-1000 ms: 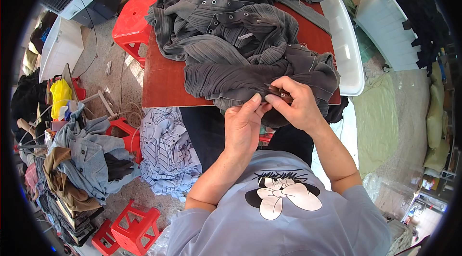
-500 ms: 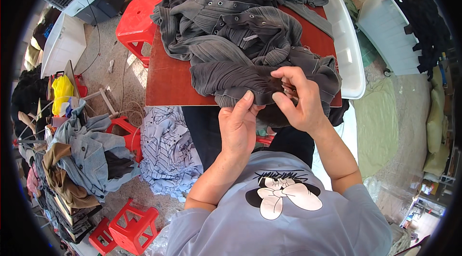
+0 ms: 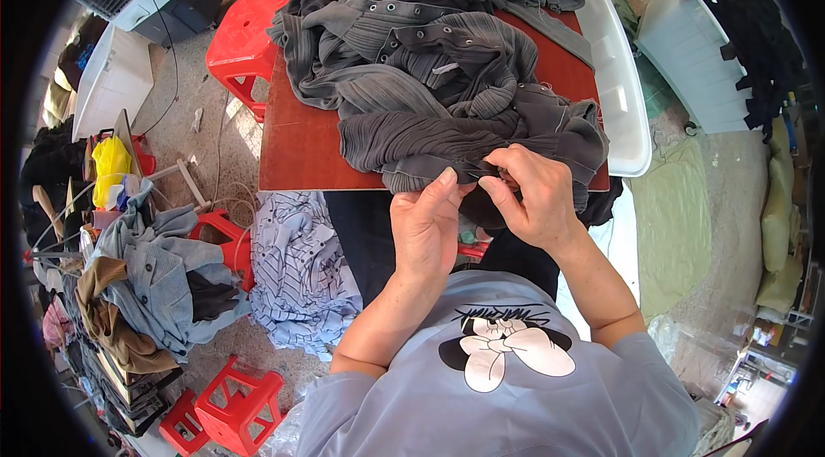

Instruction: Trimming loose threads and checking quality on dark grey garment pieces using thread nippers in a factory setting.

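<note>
A dark grey ribbed garment lies bunched at the table's near edge, part of it hanging over. My left hand is closed on its lower edge, thumb on top and fingers beneath the cloth. Close by on the right, my right hand is closed, with thumb and forefinger nearly together at the same edge. Something small and dark shows between those fingertips, too small to name. Farther back on the table lies more grey ribbed cloth with rows of metal eyelets and a small white tag.
The garments rest on a reddish-brown tabletop. Along its right side runs a white plastic tub. Red stools stand at the left. Striped blue cloth is heaped below the table's left corner, beside a pile of clothes.
My right hand has come down slightly, and its thumb and forefinger have closed together at the garment's edge. The left hand keeps its hold almost unmoved.
</note>
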